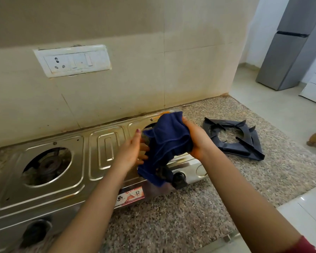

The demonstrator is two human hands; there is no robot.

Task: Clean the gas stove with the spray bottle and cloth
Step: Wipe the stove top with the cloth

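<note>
Our right hand (195,141) grips the blue cloth (169,141) while our left hand (132,150) lies spread against it, just above the gas stove (102,143), and the tail dangling below them could snag that 1 knob (179,178) and turn it.

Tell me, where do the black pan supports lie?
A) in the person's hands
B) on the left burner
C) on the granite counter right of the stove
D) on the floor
C: the black pan supports lie stacked on the granite counter, right of the gas stove.
</note>
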